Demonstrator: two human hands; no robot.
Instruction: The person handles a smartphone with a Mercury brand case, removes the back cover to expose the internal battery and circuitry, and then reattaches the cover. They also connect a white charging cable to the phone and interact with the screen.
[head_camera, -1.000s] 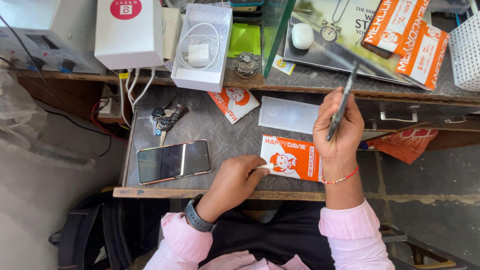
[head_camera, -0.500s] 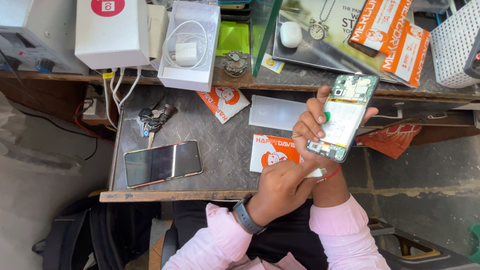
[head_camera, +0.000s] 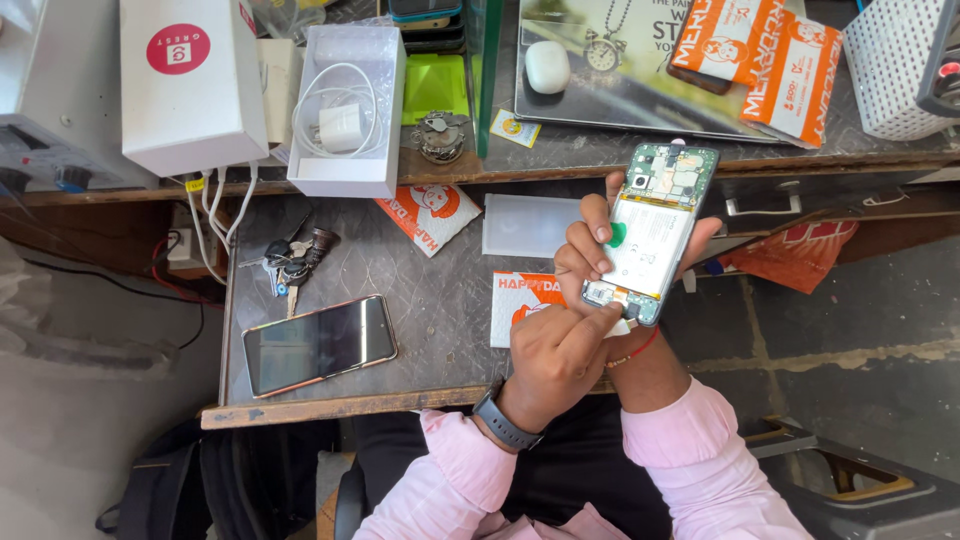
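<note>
Opened phone (head_camera: 655, 235) with green circuit board and white battery, green pick (head_camera: 617, 235), black-screened phone (head_camera: 318, 345) with rose-gold rim, orange-and-white packet (head_camera: 528, 300), grey mottled table (head_camera: 440, 300), white box (head_camera: 190, 80) with red circle, pink sleeves (head_camera: 690, 460), dark grey watch (head_camera: 500, 420), red thread bracelet (head_camera: 635, 352)

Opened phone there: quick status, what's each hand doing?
Right hand grips opened phone, circuit side up. Left hand presses fingertip at its lower end. Nothing in the way; second phone on table.
</note>
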